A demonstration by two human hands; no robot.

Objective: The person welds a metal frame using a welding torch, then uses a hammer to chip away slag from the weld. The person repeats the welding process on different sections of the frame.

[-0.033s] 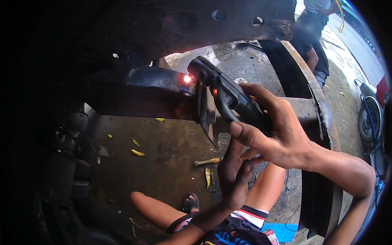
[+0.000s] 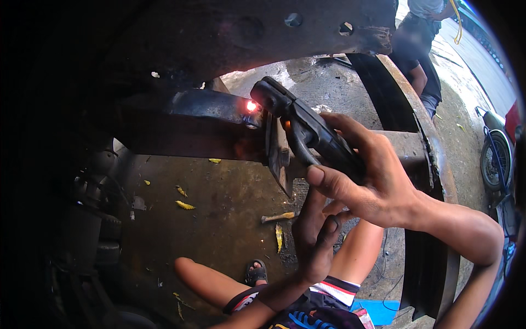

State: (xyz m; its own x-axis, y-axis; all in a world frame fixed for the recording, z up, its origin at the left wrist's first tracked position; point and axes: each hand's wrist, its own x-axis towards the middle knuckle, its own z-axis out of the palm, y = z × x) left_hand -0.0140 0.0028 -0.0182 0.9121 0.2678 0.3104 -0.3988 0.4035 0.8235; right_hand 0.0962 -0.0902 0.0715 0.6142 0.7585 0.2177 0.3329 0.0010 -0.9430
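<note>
My right hand point(image 2: 367, 181) grips a black welding electrode holder point(image 2: 315, 129), its fingers wrapped over the far side and its thumb on the lever. The holder's blunt head points up and left. Just left of that head, a bright red-white glow point(image 2: 251, 106) burns at the end of a dark steel beam point(image 2: 203, 107). A small orange spot shows beside the holder's lever; no electrode can be made out. Beneath my right hand, my left hand point(image 2: 315, 238) is raised, fingers stretched upward and thumb apart, holding nothing visible. Its fingertips are partly hidden behind the right hand.
A rusty steel plate point(image 2: 279, 148) stands at the beam's end. Overhead hangs a dark, holed metal panel point(image 2: 252, 33). A long steel channel point(image 2: 438, 153) runs down the right. A wooden-handled tool point(image 2: 278, 217) lies on the floor. Another person point(image 2: 419, 60) and a motorcycle point(image 2: 496, 159) are farther right.
</note>
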